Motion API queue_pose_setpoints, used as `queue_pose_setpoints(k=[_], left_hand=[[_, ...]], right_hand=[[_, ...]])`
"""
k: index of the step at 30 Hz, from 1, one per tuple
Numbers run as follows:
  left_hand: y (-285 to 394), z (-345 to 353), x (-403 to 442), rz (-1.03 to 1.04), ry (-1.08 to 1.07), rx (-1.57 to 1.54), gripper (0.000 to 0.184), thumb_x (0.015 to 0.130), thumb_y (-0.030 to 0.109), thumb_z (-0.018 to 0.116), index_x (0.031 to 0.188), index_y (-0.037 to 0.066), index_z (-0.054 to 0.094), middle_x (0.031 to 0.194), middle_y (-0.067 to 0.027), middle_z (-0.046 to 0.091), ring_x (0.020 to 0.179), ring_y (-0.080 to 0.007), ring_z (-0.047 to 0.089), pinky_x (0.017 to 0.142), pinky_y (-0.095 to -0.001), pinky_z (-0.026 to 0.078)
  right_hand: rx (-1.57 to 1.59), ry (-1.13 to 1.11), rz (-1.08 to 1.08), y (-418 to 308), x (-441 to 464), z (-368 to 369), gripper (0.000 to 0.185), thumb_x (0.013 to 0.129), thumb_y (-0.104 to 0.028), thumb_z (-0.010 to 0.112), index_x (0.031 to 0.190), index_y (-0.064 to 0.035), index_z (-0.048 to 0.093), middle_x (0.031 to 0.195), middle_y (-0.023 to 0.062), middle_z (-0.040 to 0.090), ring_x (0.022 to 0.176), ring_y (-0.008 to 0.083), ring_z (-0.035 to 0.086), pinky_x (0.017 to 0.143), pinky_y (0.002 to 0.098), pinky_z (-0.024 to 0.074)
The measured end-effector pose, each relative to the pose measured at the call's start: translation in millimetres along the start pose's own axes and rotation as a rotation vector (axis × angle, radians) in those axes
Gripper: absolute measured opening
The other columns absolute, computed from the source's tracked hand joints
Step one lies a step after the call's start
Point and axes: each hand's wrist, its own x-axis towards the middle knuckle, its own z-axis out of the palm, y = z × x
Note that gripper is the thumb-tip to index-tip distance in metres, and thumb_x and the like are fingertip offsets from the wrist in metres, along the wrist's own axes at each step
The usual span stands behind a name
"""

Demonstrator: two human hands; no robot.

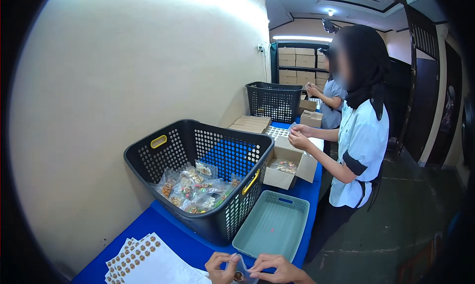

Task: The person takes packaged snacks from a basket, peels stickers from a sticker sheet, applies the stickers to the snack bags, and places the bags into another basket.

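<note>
At the bottom edge of the view, my left hand (220,267) and my right hand (275,269) pinch the top of a small clear plastic bag (244,265) from both sides. A round printed sticker (238,275) shows on the bag, whose lower part is cut off by the frame. To the left of my hands lie fanned sheets of round stickers (141,254) on the blue table cover. Just beyond my hands sits a shallow grey-green tray (271,217) with a small red mark on its floor.
A large black perforated basket (232,205) holds several filled clear packets (198,185). Behind the tray stands an open cardboard box (280,179) with packets inside. A co-worker (363,145) at the right holds a small packet; another person and a second black basket (273,103) are farther back.
</note>
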Motion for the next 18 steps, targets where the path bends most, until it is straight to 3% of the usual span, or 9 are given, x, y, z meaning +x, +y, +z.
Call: queue_pose_setpoints(k=[4, 5, 7, 8, 11, 12, 13, 16, 18], left_hand=[[-2.4, 3.0, -4.1, -0.091, -0.064, -0.078, 0.007, 0.070, -0.001, 0.059, 0.073, -0.001, 0.052, 0.081, -0.0065, 0.050, 0.073, -0.0131, 0.048, 0.065, -0.0236, 0.040], [-7.7, 3.0, -7.2, -0.090, -0.062, -0.078, 0.007, 0.070, -0.001, 0.059, 0.073, -0.001, 0.052, 0.081, -0.0065, 0.050, 0.073, -0.0131, 0.048, 0.065, -0.0236, 0.040], [5.5, 7.6, -4.7, 0.076, 0.311, -0.045, 0.026, 0.068, -0.001, 0.060, 0.090, -0.001, 0.048, 0.097, -0.0091, 0.044, 0.087, -0.0169, 0.046, 0.078, -0.0280, 0.038], [-11.3, -0.9, -10.3, 0.072, 0.196, -0.079, 0.049, 0.068, 0.014, 0.064, 0.107, -0.001, 0.039, 0.109, -0.0106, 0.037, 0.099, -0.0209, 0.040, 0.087, -0.0314, 0.032], [14.5, 1.7, -9.1, 0.056, -0.340, -0.117, 0.083, 0.063, 0.047, 0.063, 0.119, -0.004, 0.028, 0.117, -0.0144, 0.032, 0.109, -0.0247, 0.035, 0.090, -0.0326, 0.029], [9.6, 7.4, -16.3, 0.086, -0.345, -0.150, 0.085, 0.062, 0.048, 0.064, 0.118, -0.005, 0.030, 0.121, -0.0141, 0.029, 0.110, -0.0241, 0.033, 0.089, -0.0334, 0.030], [-3.4, 10.6, -22.7, 0.088, -0.271, -0.153, 0.080, 0.065, 0.047, 0.061, 0.118, -0.005, 0.031, 0.121, -0.0142, 0.030, 0.110, -0.0234, 0.034, 0.089, -0.0332, 0.031], [0.3, 7.1, -17.6, -0.006, -0.069, -0.120, 0.042, 0.085, 0.032, 0.037, 0.104, -0.004, 0.048, 0.101, -0.0123, 0.052, 0.092, -0.0217, 0.050, 0.081, -0.0303, 0.038], [24.0, -2.8, -7.4, -0.025, -0.199, -0.067, 0.041, 0.087, 0.031, 0.033, 0.096, -0.002, 0.054, 0.091, -0.0097, 0.057, 0.079, -0.0210, 0.054, 0.074, -0.0292, 0.041]], right_hand=[[0.035, -0.060, 0.077, 6.2, -4.1, -8.2, 0.007, 0.069, -0.004, 0.060, 0.075, -0.0009, 0.058, 0.082, 0.0115, 0.057, 0.077, 0.0222, 0.053, 0.070, 0.0305, 0.0398], [0.009, 0.075, 0.086, 17.7, -7.0, -8.3, 0.007, 0.070, -0.003, 0.061, 0.076, -0.0008, 0.061, 0.079, 0.0086, 0.058, 0.071, 0.0122, 0.054, 0.065, 0.0232, 0.0421], [0.126, 0.269, 0.145, 42.7, -15.4, -5.7, 0.009, 0.070, -0.002, 0.060, 0.079, -0.0003, 0.059, 0.084, 0.0094, 0.057, 0.072, 0.0127, 0.054, 0.066, 0.0241, 0.0423], [0.243, 0.466, 0.202, 49.8, -18.1, -5.3, 0.011, 0.071, -0.002, 0.059, 0.081, 0.0002, 0.058, 0.089, 0.0102, 0.056, 0.074, 0.0131, 0.054, 0.067, 0.0251, 0.0424], [0.226, 0.348, 0.144, 2.6, 1.8, 8.3, 0.014, 0.071, -0.002, 0.059, 0.084, 0.0011, 0.055, 0.089, 0.0115, 0.053, 0.080, 0.0144, 0.051, 0.072, 0.0271, 0.0407], [0.179, 0.226, 0.157, -4.9, 5.0, 13.3, 0.013, 0.071, -0.002, 0.059, 0.084, 0.0008, 0.055, 0.087, 0.0121, 0.053, 0.082, 0.0151, 0.050, 0.073, 0.0271, 0.0397], [-0.099, 0.187, -0.163, -2.2, 6.0, 18.2, 0.017, 0.070, -0.006, 0.059, 0.086, -0.0025, 0.057, 0.095, 0.0125, 0.055, 0.089, 0.0243, 0.051, 0.079, 0.0322, 0.0374], [-0.160, 0.036, -0.156, 0.6, 1.2, 9.3, 0.024, 0.072, -0.008, 0.057, 0.095, -0.0027, 0.054, 0.105, 0.0131, 0.051, 0.099, 0.0258, 0.047, 0.085, 0.0338, 0.0342], [-0.039, 0.159, -0.053, 2.2, -1.1, 5.6, 0.026, 0.071, -0.014, 0.059, 0.093, -0.0022, 0.055, 0.103, 0.0119, 0.052, 0.095, 0.0237, 0.047, 0.082, 0.0339, 0.0350]])
